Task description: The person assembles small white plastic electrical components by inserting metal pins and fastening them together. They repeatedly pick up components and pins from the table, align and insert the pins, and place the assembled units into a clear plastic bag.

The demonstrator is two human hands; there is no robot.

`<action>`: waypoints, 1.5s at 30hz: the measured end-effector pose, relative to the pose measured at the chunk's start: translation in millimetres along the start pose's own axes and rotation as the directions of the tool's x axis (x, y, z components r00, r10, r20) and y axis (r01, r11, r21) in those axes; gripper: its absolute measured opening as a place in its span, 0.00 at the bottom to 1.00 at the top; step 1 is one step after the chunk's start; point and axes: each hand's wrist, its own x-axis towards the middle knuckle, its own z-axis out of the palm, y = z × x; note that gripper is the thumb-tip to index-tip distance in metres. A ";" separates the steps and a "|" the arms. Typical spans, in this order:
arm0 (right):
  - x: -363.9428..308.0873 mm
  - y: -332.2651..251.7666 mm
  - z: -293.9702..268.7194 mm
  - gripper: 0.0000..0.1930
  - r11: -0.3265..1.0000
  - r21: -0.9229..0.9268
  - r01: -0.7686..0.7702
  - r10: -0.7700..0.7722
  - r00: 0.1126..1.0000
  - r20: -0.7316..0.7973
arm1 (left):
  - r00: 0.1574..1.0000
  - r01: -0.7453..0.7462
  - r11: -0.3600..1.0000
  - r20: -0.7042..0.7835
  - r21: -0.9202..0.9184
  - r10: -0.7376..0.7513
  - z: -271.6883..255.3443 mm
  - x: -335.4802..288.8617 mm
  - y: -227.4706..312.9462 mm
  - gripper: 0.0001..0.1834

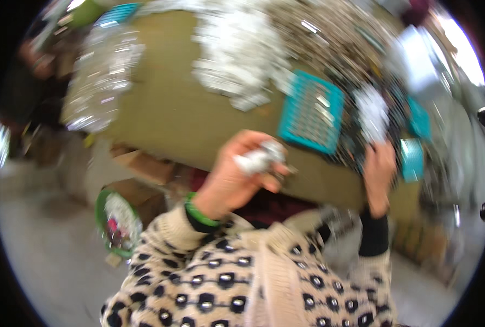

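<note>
My left hand (pixel 231 173) is closed around a small white piece (pixel 257 159) in front of the table's near edge. A greyish, shiny bit shows by its fingertips, too blurred to name. To the right, my right hand (pixel 380 170) reaches over the table, its fingertips at the lower end of a small white heap (pixel 371 115). Motion blur hides whether those fingers grip anything. Dark, thin pieces (pixel 353 131) lie scattered around that heap. Between the hands, farther back, is a teal tray (pixel 287 121) with rows of small brownish and shiny pieces.
A large pile of white pieces (pixel 237 52) covers the table's far middle, beside a heap of long brownish pieces (pixel 329 32). Clear plastic packs (pixel 103 76) lie at the left. Small teal containers (pixel 412 159) stand at the right. A green basket (pixel 98 210) is on the floor.
</note>
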 end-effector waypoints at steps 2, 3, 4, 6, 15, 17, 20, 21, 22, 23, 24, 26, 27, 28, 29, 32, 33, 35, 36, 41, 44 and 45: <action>-7.0 -0.2 -6.5 0.06 0.997 0.033 -0.073 0.070 0.994 0.082 | 1.000 0.008 1.000 -0.008 -0.023 -0.008 6.0 -11.7 0.7 0.15; -8.6 -1.5 -10.4 0.06 0.989 0.092 -0.111 0.100 0.987 0.122 | 0.999 -0.052 0.999 0.004 -0.005 0.052 8.5 -18.2 5.4 0.15; -8.6 -2.0 -14.7 0.06 0.992 0.116 -0.048 0.034 0.992 0.119 | 0.997 -0.071 0.997 -0.007 0.006 0.071 13.2 -23.2 9.3 0.15; -8.8 -6.9 -23.4 0.06 0.995 0.103 -0.015 0.000 0.989 0.145 | 0.985 -0.167 0.971 -0.018 0.171 0.173 21.8 -27.5 21.5 0.14; -19.5 -69.4 -62.4 0.05 0.952 0.289 0.104 -0.118 0.993 0.031 | 0.689 -0.445 0.103 0.267 0.890 0.673 17.1 -27.4 34.4 0.29; -17.8 -81.5 -64.2 0.05 0.939 0.329 0.097 -0.115 0.993 0.037 | 0.733 -0.364 0.100 0.219 0.926 0.644 9.1 -32.9 46.1 0.30; -15.3 -94.3 -63.1 0.06 0.926 0.343 0.156 -0.179 0.983 0.038 | 0.760 -0.127 0.040 0.071 0.991 0.646 0.7 -32.7 80.7 0.30; -16.9 -98.0 -63.6 0.06 0.923 0.353 0.155 -0.192 0.979 0.073 | 0.774 -0.159 0.256 -0.041 0.954 0.632 -0.9 -31.6 89.3 0.30; -17.0 -101.7 -63.2 0.06 0.921 0.366 0.130 -0.183 0.976 0.114 | 0.786 -0.150 0.454 -0.172 0.879 0.593 -2.2 -31.1 97.3 0.31; -17.6 -105.2 -63.5 0.06 0.908 0.390 0.151 -0.211 0.971 0.114 | 0.772 -0.161 0.481 -0.193 0.862 0.605 -3.3 -33.5 100.5 0.30; -17.0 -107.5 -64.3 0.05 0.887 0.405 0.224 -0.279 0.957 0.082 | 0.779 -0.152 0.410 -0.146 0.899 0.609 -3.9 -35.6 102.2 0.28; -15.4 -110.8 -67.8 0.06 0.860 0.437 0.263 -0.338 0.936 0.103 | 0.788 -0.113 0.249 -0.066 0.962 0.612 -3.9 -40.0 102.7 0.25; -13.2 -111.8 -69.8 0.07 0.855 0.440 0.276 -0.363 0.923 0.127 | 0.803 -0.082 0.277 -0.101 0.957 0.587 -4.0 -42.3 103.9 0.24; -10.3 -112.1 -71.9 0.07 0.845 0.452 0.285 -0.386 0.911 0.147 | 0.775 -0.085 0.284 -0.116 0.955 0.622 -4.7 -42.6 105.1 0.24; -5.8 -112.3 -73.8 0.08 0.835 0.468 0.290 -0.409 0.896 0.174 | 0.743 -0.090 0.292 -0.131 0.952 0.656 -6.5 -42.0 107.6 0.24; 14.0 -116.9 -76.9 0.09 0.776 0.466 0.425 -0.547 0.821 0.162 | 0.624 -0.084 0.082 -0.012 0.993 0.781 -20.2 -35.4 119.5 0.22; 20.4 -121.6 -77.1 0.10 0.742 0.478 0.470 -0.601 0.782 0.165 | 0.578 -0.083 -0.148 0.168 0.986 0.798 -26.7 -31.1 120.7 0.23; 34.2 -135.3 -77.8 0.10 0.670 0.471 0.574 -0.709 0.684 0.174 | 0.612 -0.068 -0.347 0.314 0.935 0.726 -39.9 -24.7 121.4 0.25; 42.3 -145.8 -76.4 0.10 0.627 0.469 0.622 -0.760 0.620 0.194 | 0.647 -0.052 -0.305 0.265 0.951 0.715 -44.1 -22.6 121.4 0.28; 76.1 -192.0 -85.0 0.12 0.455 0.563 0.690 -0.882 0.436 0.179 | 0.527 -0.119 -0.372 0.376 0.921 0.762 -29.8 -26.3 117.3 0.27; 97.6 -213.5 -81.0 0.11 0.370 0.633 0.680 -0.917 0.378 0.130 | 0.363 -0.077 -0.380 0.381 0.922 0.850 -20.8 -46.3 107.1 0.23; 103.4 -222.4 -77.2 0.11 0.331 0.641 0.692 -0.930 0.354 0.098 | 0.336 -0.027 -0.345 0.333 0.938 0.881 -23.2 -55.7 99.6 0.21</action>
